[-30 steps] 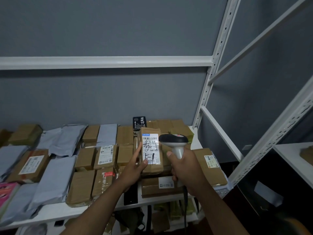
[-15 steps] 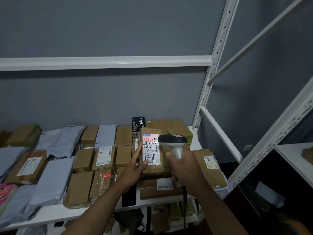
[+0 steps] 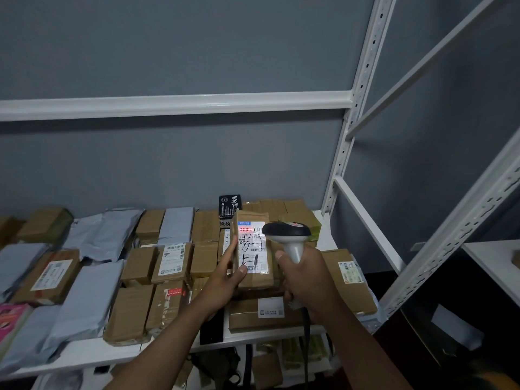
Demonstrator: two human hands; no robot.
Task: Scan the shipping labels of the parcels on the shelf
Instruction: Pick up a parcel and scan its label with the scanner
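Head view: red scanner glow, already there half a second back and absent a second ago, now across the top barcode of white shipping label [image 3: 252, 250] on tilted brown cardboard parcel [image 3: 252, 253]. Propped above the white metal shelf [image 3: 84, 354] in left hand [image 3: 225, 280], thumb on label. Right hand [image 3: 305, 277] clenched around grey-handled black-headed barcode scanner [image 3: 289, 237]. Likely mid-read; next parcel soon.

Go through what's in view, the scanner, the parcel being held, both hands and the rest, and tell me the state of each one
Scanner: held upright, red light on the label.
Held parcel: lifted, tilted up, label facing the camera.
Shipping label: lit red near its top barcode.
Left hand: grips the held parcel's left edge.
Right hand: grips the scanner's handle.
Other parcels: lying flat on the shelf.
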